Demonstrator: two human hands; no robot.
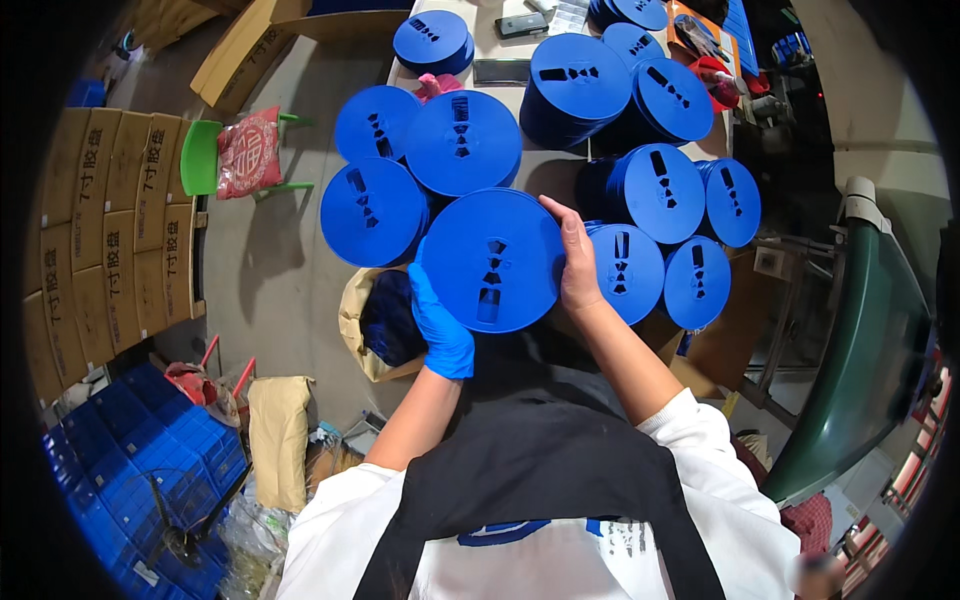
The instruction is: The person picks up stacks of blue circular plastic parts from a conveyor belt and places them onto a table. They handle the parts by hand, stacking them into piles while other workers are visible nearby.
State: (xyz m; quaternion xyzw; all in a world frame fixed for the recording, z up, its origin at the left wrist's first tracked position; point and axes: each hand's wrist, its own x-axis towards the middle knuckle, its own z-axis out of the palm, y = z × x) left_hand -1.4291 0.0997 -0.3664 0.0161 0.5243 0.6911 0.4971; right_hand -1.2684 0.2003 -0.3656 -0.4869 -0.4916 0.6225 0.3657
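- Cartons [120, 215] of brown cardboard, stacked at far left, too curved by the rim to count surely.
- One green chair [201, 160] bearing one red cushion [250, 153].
- Several blue plastic crates [190, 425] below, number unclear.
- One closed tan sack [280, 440] near the crates; one open tan sack [352, 318], dark blue inside, just beside the left hand [443, 330].
- Four left-side disc stacks [462, 178], all blue, toward the left part of the white table [484, 45].
- Left hand, one, in a blue glove: forearm slanting up and rightward, fingers pointing up, cupping the lower left rim of the blue reel disc.
- Blue reel disc [462, 262], held between both hands in front of the black apron [550, 440]; whether single or several pressed together, I cannot tell.
- One smartphone [522, 25] on the table's far part.
- Right hand [577, 260], one, bare: forearm slanting up and leftward, digits up, closed against the disc's right rim.
- Right-side disc stacks [672, 212], also blue, at least eight: four nearer, three beyond, the farthest cropped.
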